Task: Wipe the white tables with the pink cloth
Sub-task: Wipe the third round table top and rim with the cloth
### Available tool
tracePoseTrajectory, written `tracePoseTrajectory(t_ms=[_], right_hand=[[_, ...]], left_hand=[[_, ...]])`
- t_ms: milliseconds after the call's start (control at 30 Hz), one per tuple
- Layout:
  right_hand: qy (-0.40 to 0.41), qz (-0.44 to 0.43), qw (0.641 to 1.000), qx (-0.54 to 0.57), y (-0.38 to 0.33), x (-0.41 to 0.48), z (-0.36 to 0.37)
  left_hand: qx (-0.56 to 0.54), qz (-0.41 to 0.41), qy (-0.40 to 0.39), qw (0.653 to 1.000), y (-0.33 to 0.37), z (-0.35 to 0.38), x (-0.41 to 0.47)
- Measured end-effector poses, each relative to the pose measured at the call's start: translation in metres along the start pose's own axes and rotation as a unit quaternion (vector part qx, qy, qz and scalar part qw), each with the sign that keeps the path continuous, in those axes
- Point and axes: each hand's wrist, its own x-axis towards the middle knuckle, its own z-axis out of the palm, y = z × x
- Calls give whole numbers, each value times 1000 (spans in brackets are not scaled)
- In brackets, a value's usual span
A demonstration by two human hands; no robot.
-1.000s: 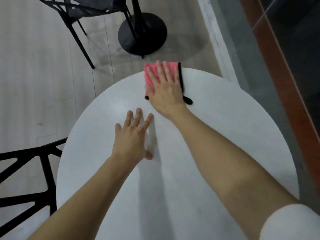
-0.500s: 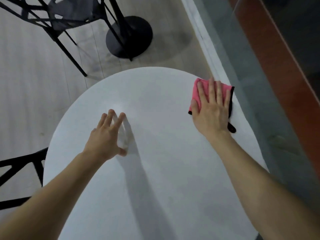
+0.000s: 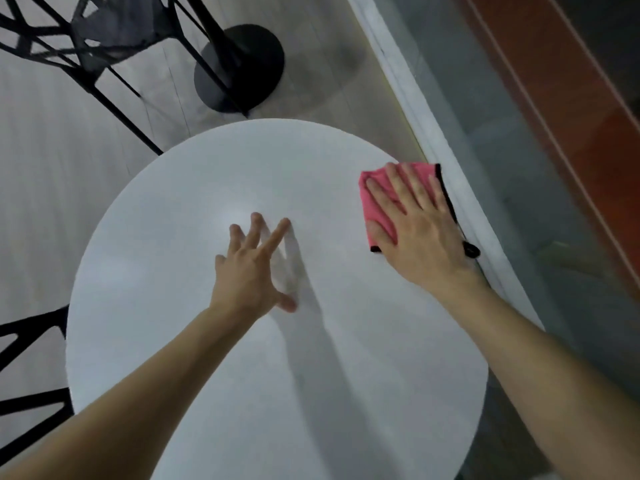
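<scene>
White table [image 3: 207,341] with both hands over it and the pink cloth [image 3: 375,199] at its right edge.
Left hand [image 3: 249,268]: fingers straight and spread, near the table centre; contact cannot be told. Right hand [image 3: 422,237]: fingers straight, slightly spread, pressing the folded cloth flat against the tabletop.

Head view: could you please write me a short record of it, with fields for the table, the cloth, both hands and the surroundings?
surface: white round table
cloth: pink cloth with black trim, lying flat at the table's right edge
right: right hand flat on the pink cloth, fingers straight, pressing it down
left: left hand over the table's middle, fingers spread, holding nothing; contact with the top unclear
beyond: black chair and black pedestal base on the floor past the table
</scene>
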Motion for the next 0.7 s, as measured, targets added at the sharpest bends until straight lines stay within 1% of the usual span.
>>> tracePoseTrajectory(t_ms=[67,133,167,233,300,333,400,467,567,633,700], right_hand=[[-14,39,999,-9,10,-28,-5],[-2,61,998,-10,-10,-10,-3],[5,46,999,-6,-28,12,2],[8,-28,1000,-2,-66,74,13],[-17,-94,995,-1,-102,131,17],[-32,-111,993,-1,-114,150,18],[-32,-134,990,-8,-117,165,22],[-14,-127,992,11,-92,146,21],[11,-54,998,21,-29,71,15],[3,-23,1000,12,1,-3,-1],[-36,1,999,-4,11,-71,-15]], left_hand=[[2,-13,1,1000,3,-1,0],[-2,-20,1,1000,4,0,1],[-3,-16,1,1000,4,1,1],[2,-7,2,1000,2,1,2],[11,-2,14,1000,2,0,1],[12,-1,20,1000,2,0,1],[11,-6,21,1000,3,-2,1],[9,-8,10,1000,5,-4,-1],[5,-6,9,1000,6,-3,0],[-4,-14,6,1000,8,-4,-1],[-9,-18,2,1000,9,-4,-2]])
